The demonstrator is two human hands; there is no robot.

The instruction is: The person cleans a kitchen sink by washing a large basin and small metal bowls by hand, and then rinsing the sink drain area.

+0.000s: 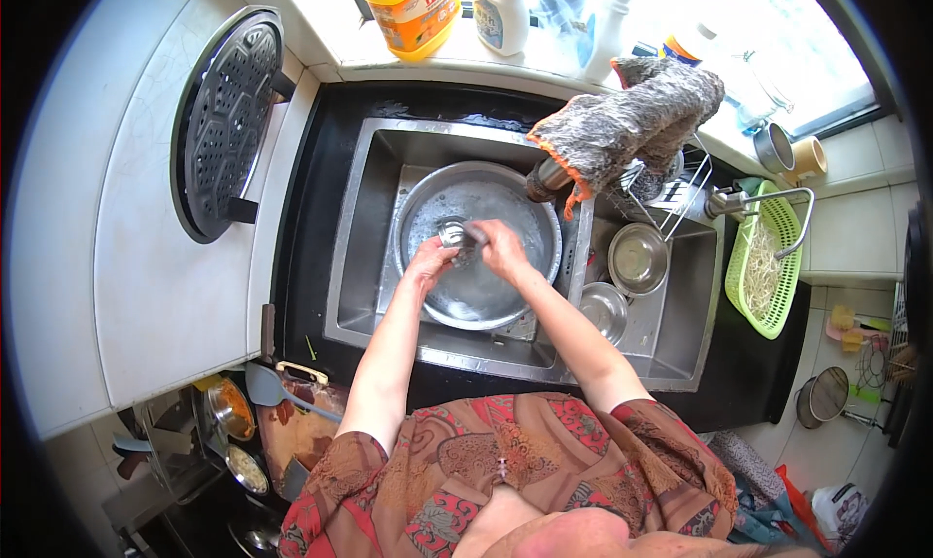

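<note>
My left hand (431, 259) grips a small shiny metal vessel (453, 233) by its side, above a large round metal basin (477, 317) of water. At the vessel's right, my right hand (499, 248) has curled fingers around something greyish, partly blurred; what it is cannot be told. The basin stands in the left bowl of a steel double sink (355, 266). In the right bowl are a metal bowl (638, 259) and, nearer me, a second metal bowl (603, 311).
A cloth-covered faucet (627, 120) reaches over the sink's divider. A wire rack (685, 186) stands behind the right bowl, and a green basket of sprouts (765, 266) at the right. Bottles, among them a yellow jug (414, 18), line the sill. A perforated black lid (227, 128) leans at left.
</note>
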